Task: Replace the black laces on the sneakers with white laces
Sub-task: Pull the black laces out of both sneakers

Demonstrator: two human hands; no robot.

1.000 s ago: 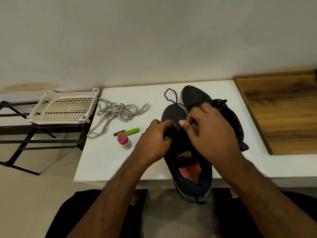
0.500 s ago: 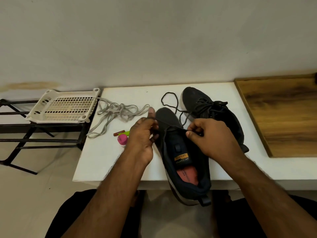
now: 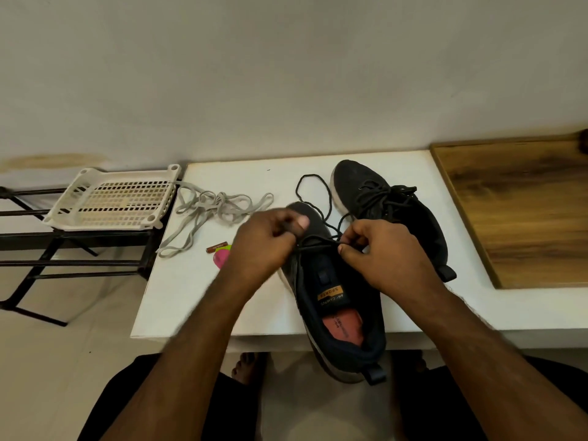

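Near sneaker [image 3: 337,300] lay toe-away on the white table [image 3: 191,291], heel overhanging the table's front edge, tongue label and red insole showing. Second sneaker [image 3: 391,211] sat just right of the near sneaker and farther back, black lace still threaded and bunched on top.

Left hand [image 3: 264,246], over the near sneaker's left side, had fingers curled and thumb pressed to them, seemingly pinching the black lace [image 3: 313,245]; blur hid the exact grip. Compared with half a second earlier, had shifted right, closer over the toe, thumb no longer raised. Right hand [image 3: 385,253], over the near sneaker's right side, pinched the same lace between thumb and fingertip, other fingers curled; barely moved since the earlier frame. Lace stretched taut across the near sneaker's upper between both hands, much as before; loose end looped on the table beyond the toe, toward the second sneaker.

White laces [image 3: 216,208] lay in a tangled heap left of the near sneaker, untouched and unmoved. Small brown battery [image 3: 217,247] and pink cap [image 3: 221,257] sat left of the near sneaker, now partly hidden by the left hand. Perforated white tray [image 3: 114,198] on a black rack [image 3: 47,249] stood farther left, off the table; wooden board [image 3: 521,214] far right.
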